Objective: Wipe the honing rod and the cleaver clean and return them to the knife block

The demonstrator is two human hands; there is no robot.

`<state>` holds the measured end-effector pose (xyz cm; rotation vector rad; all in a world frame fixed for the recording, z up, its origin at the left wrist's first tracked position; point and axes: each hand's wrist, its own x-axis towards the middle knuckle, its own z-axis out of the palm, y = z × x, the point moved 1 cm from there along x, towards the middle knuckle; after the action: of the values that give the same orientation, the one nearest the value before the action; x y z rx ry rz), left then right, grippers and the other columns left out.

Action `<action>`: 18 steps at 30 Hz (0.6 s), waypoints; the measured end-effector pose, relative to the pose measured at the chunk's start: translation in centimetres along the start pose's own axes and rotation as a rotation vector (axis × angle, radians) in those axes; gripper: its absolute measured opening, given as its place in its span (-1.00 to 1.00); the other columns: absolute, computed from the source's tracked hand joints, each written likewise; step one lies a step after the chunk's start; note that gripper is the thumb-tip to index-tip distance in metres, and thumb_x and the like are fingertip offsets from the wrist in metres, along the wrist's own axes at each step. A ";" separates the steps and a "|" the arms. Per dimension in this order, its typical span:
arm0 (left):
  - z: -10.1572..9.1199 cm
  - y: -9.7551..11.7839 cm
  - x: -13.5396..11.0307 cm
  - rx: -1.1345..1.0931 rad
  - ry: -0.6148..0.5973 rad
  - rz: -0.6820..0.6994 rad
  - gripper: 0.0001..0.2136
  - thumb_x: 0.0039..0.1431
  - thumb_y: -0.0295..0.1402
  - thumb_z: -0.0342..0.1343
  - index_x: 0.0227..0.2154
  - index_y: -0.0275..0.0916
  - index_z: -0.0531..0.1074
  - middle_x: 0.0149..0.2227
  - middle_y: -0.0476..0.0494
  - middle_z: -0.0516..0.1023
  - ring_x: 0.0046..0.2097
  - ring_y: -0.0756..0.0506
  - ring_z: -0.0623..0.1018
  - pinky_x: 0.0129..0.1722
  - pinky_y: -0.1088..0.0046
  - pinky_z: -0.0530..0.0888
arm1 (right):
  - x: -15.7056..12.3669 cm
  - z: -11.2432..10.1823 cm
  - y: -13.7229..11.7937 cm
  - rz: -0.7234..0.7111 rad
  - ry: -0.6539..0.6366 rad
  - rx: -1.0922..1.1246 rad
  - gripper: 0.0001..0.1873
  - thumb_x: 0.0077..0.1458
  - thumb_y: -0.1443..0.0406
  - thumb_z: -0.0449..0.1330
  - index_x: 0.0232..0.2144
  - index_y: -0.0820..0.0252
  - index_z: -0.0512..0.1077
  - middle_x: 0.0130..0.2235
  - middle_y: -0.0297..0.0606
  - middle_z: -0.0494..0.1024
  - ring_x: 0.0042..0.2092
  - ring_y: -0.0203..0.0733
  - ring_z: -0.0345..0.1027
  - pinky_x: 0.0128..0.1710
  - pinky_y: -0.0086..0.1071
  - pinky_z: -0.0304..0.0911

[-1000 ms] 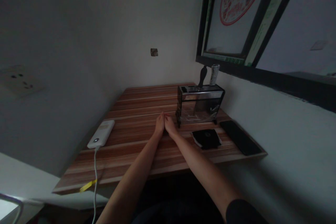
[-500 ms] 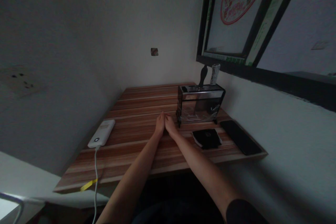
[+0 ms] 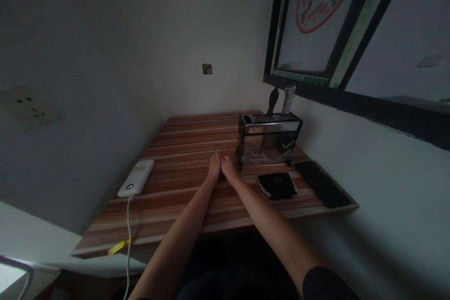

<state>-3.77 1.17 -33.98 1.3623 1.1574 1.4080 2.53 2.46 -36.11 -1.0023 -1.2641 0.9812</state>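
Observation:
My left hand (image 3: 214,166) and my right hand (image 3: 228,167) rest side by side on the wood-grain table (image 3: 190,140). Their fingertips touch, with the fingers stretched forward. No object shows in either one; the palms are hidden. Just right of my right hand stands a knife holder (image 3: 272,126) with a metal top and clear front. A black handle (image 3: 273,101) and a plastic-wrapped handle (image 3: 288,99) stick up out of it. Nearer me, to the right of my right wrist, lies a small folded black cloth-like item (image 3: 277,185).
A white power bank (image 3: 137,178) with a white cable (image 3: 128,225) lies at the left, the cable hanging over the front edge by a yellow strip (image 3: 118,247). A black phone (image 3: 321,183) lies at the right edge. Walls stand behind and beside; a dark-framed window (image 3: 316,82) is at right.

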 end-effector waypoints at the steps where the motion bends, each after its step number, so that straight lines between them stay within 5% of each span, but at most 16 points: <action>1: 0.0 0.0 0.0 0.000 0.001 -0.002 -0.73 0.28 -0.19 0.02 -0.19 -0.31 0.44 -0.18 -0.14 0.53 -0.17 -0.08 0.54 -0.12 0.23 0.48 | 0.0 0.0 0.0 0.001 0.001 -0.001 -0.68 0.13 0.24 -0.01 -0.45 0.24 0.49 -0.39 -0.18 0.59 -0.26 -0.12 0.44 -0.16 -0.32 0.27; 18: 0.0 0.3 -0.1 0.013 -0.009 -0.009 -0.73 0.27 -0.23 0.05 -0.09 -0.30 0.40 -0.09 -0.17 0.49 -0.13 -0.10 0.53 -0.13 0.22 0.50 | 0.0 0.0 -0.2 0.001 0.017 0.010 -0.73 0.10 0.25 0.01 -0.46 0.21 0.48 -0.40 -0.21 0.58 -0.23 -0.13 0.43 -0.15 -0.34 0.26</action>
<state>-3.77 1.01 -33.73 1.3691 1.1674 1.3886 2.54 2.43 -35.92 -1.0011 -1.2436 0.9770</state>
